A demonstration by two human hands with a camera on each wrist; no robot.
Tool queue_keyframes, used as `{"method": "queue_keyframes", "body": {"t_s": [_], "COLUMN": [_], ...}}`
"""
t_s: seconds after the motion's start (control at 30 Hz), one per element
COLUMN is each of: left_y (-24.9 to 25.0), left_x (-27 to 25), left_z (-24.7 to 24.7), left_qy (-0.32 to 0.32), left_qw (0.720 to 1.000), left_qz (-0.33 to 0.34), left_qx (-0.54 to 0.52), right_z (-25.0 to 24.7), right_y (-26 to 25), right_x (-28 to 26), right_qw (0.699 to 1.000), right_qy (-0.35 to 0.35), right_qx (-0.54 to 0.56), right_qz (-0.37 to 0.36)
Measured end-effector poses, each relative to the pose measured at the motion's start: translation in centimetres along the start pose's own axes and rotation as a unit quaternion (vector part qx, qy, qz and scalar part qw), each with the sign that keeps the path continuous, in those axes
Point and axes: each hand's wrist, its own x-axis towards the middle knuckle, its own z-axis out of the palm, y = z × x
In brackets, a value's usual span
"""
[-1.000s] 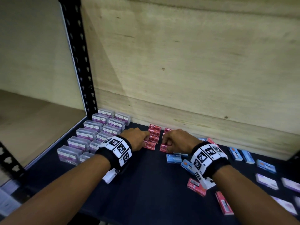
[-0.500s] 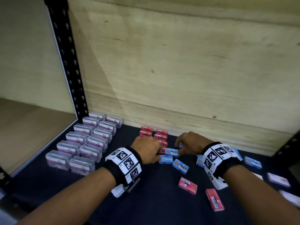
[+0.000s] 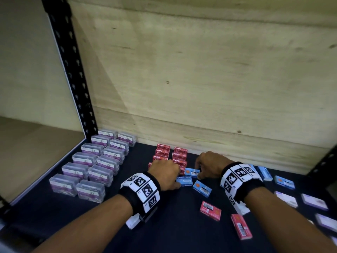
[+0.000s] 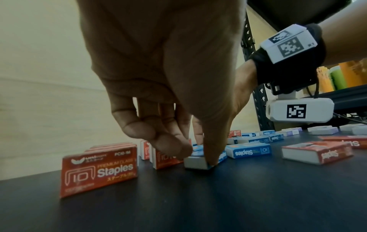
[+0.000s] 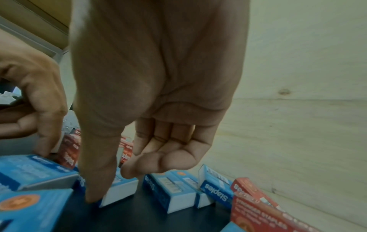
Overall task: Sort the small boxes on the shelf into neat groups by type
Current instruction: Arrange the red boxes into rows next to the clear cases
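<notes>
Two rows of red staples boxes stand on edge at the back of the dark shelf. Just in front of them my left hand pinches a blue staples box between thumb and forefinger; in the left wrist view the fingertips press its white end. My right hand pinches a second blue box; in the right wrist view the thumb and curled fingers hold that box. Both boxes lie on the shelf.
Clear boxes with purple labels stand in two rows at the left. Loose blue boxes, red boxes and pale lilac boxes lie scattered to the right. A wooden back wall and black upright bound the shelf.
Both hands have left the red rows and come back and to the right onto the blue boxes, and each now pinches one. The head view has swung right.
</notes>
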Motion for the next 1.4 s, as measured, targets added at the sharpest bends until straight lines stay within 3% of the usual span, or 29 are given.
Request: {"method": "queue_keyframes", "body": {"t_s": [0.3,0.63,0.87,1.1,1.23,1.4], "left_y": [-0.6,5.5,7.0,7.3,7.1,6.9], "left_x": [-1.0,2.7,4.8,5.4,4.6,2.5], "left_z": [-1.5,-2.3,-1.6,-1.0,-1.4,-2.6], "left_qy": [0.013,0.014,0.015,0.005,-0.006,-0.087], "left_qw": [0.998,0.997,0.999,1.000,0.996,0.973], "left_qz": [0.004,0.062,0.023,0.015,0.062,0.151], "left_qx": [-0.064,-0.053,-0.022,-0.012,-0.060,-0.152], "right_z": [-1.6,-1.7,-0.1,1.0,0.4,-0.7], "right_y": [3.0,9.1,11.1,11.6,12.0,10.9], "right_x": [-2.0,-7.6,-8.9,-8.6,-8.4,-6.6], "right_qw": [0.999,0.992,0.983,0.982,0.982,0.986], "right_qy": [0.007,0.011,0.006,-0.019,-0.001,0.049], "right_qx": [0.042,0.046,0.042,0.055,0.065,0.060], "right_qz": [0.022,0.116,0.179,0.182,0.176,0.145]}}
